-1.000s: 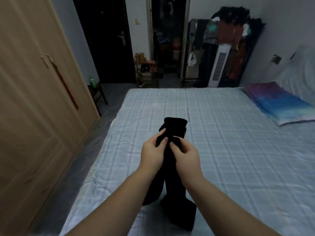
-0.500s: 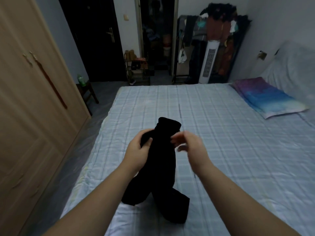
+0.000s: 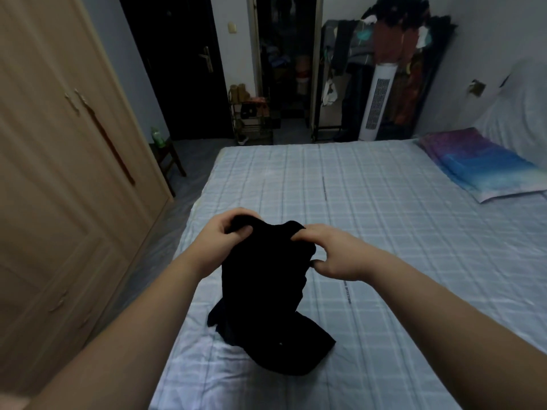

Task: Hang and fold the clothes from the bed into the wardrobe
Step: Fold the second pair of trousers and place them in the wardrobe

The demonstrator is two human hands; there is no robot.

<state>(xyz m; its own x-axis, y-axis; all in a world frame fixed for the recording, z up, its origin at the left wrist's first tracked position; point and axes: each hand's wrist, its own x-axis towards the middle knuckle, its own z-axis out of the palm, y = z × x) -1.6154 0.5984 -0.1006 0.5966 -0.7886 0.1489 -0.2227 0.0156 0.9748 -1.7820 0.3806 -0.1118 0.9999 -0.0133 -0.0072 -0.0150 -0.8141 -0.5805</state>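
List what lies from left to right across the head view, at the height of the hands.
wardrobe → left hand → black garment → right hand → bed

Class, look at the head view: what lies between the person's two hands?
In the head view, the top edge of the black garment spans between the left hand and the right hand; both pinch it, its lower part resting on the bed.

Open plaid bed (image 3: 384, 232) surface beyond and right of the black garment (image 3: 266, 285); pillow (image 3: 479, 170) at far right edge; closed wardrobe (image 3: 59, 173) doors wall the left, floor strip between.
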